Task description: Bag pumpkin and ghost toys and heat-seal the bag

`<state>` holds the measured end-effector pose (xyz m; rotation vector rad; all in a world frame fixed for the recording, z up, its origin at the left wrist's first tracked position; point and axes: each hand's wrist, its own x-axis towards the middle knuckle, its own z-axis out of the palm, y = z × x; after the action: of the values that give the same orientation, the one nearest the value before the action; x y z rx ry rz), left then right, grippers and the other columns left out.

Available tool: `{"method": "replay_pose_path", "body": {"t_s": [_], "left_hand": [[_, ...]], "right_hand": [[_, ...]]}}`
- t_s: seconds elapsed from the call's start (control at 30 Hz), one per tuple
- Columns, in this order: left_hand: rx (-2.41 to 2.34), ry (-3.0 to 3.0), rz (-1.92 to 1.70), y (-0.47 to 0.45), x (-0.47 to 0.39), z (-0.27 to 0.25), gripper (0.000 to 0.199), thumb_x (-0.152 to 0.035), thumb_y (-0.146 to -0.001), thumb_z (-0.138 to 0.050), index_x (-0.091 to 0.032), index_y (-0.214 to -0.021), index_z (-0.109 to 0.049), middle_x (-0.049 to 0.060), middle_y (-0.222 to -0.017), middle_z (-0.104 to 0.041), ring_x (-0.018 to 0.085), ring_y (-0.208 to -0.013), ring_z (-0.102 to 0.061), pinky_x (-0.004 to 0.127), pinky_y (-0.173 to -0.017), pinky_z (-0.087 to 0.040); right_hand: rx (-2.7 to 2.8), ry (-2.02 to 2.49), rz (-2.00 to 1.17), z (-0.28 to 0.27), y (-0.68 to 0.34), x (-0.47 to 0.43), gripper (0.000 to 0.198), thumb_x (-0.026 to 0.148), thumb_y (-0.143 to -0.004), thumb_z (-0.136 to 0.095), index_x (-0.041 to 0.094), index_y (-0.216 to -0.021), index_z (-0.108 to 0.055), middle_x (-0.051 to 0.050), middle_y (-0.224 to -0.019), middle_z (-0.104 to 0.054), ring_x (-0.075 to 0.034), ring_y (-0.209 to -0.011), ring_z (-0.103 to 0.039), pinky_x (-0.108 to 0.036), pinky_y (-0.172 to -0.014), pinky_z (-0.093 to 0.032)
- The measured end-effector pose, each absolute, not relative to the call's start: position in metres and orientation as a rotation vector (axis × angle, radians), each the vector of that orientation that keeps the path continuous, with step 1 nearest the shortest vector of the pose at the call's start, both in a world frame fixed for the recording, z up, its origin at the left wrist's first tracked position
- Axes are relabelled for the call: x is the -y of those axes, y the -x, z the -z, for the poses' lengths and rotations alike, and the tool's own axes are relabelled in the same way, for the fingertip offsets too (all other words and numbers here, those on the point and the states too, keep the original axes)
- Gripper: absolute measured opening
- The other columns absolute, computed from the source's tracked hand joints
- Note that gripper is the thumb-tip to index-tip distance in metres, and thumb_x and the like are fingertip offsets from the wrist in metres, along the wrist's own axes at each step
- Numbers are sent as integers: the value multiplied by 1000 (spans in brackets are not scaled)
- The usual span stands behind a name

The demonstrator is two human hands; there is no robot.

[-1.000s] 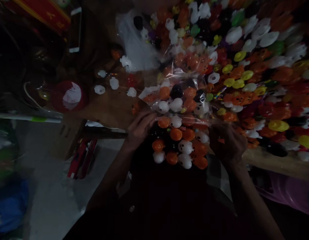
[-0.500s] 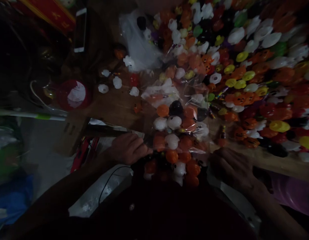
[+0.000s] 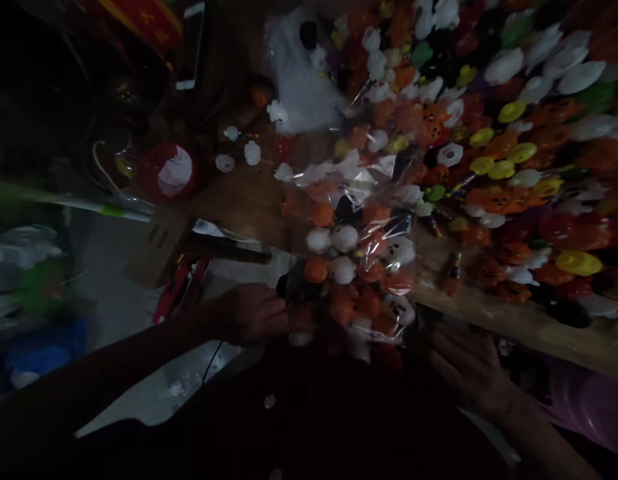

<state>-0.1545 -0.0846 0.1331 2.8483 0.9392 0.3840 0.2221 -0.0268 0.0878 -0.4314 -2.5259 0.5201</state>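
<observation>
A clear plastic bag [image 3: 373, 248] packed with small orange, white and black figures lies at the table's near edge, its lower end against my dark clothing. Some figures look like pumpkins and ghosts. At the bag's lower left side, my left hand [image 3: 253, 313] is closed, with its fingertips on the bag's edge. Beside the lower right side is my right hand [image 3: 461, 360], its fingers bent and pressed together. Deep shadow hides its fingertips, so what they hold does not show.
A large heap of colourful plastic figures [image 3: 503, 167] covers the table's right side. To the left are a phone [image 3: 191, 47], a red round container [image 3: 166, 171] and several loose white pieces [image 3: 252, 153]. Another plastic bag [image 3: 301, 87] lies behind. A pink object [image 3: 583, 400] is at lower right.
The whole view has shifted, with the table things now farther right. Relative to the table, the filled bag has moved a little left. Both hands sit slightly lower in view.
</observation>
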Motion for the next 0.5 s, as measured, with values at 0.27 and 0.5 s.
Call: {"method": "replay_pose_path", "body": {"t_s": [0.27,0.5], "left_hand": [[-845,-2672,-461,140,86,-133,30,-15,-105,-32,-20,-81,-49,-2,-61,-53,13,-52,-45,30,-50,-33],[-1229,-2854,-686,141,15,-192,31,-14,-103,-41,-19,-72,-47,-5,-61,-50,6,-54,-47,21,-54,-35]], "right_hand": [[2509,400,-631,-108,-220,15,22,11,-103,-40,21,-89,-53,-3,-74,-59,-14,-66,-55,-29,-60,-41],[2435,711,-144,-153,-210,-56,7,18,-103,-54,23,-99,-57,-5,-86,-67,-10,-70,-59,-25,-59,-44]]}}
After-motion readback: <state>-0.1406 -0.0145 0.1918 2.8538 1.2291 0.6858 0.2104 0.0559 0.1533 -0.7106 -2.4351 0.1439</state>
